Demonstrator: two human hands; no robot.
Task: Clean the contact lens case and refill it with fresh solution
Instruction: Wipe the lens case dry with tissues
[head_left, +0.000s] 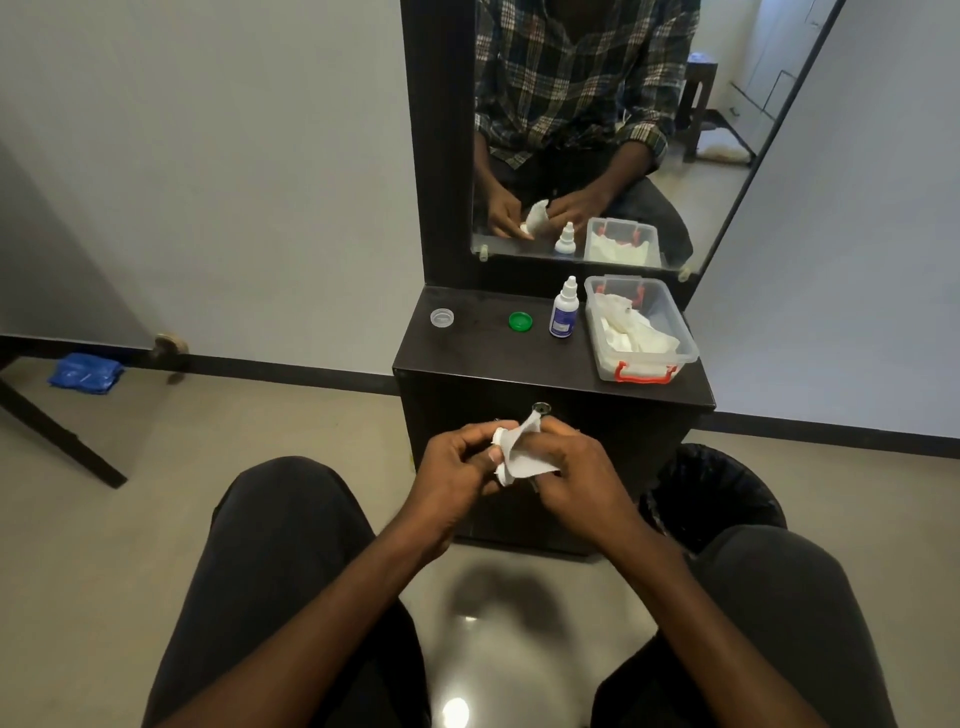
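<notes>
My left hand (460, 465) and my right hand (576, 475) meet in front of the dark cabinet, above my lap. Between them is a white tissue (522, 457), which my right hand grips. My left hand pinches a small white contact lens case (500, 435), mostly hidden by the tissue and fingers. On the cabinet top (488, 358) lie a clear cap (442, 317) and a green cap (520, 321), apart from each other. A white solution bottle (563, 309) with a blue label stands upright beside them.
A clear plastic box (641, 332) with red clasps holds white tissues at the cabinet's right. A mirror (597, 130) rises behind. A black bin (711, 493) sits on the floor at right. A dark table leg (57, 426) and a blue bag (85, 371) are at left.
</notes>
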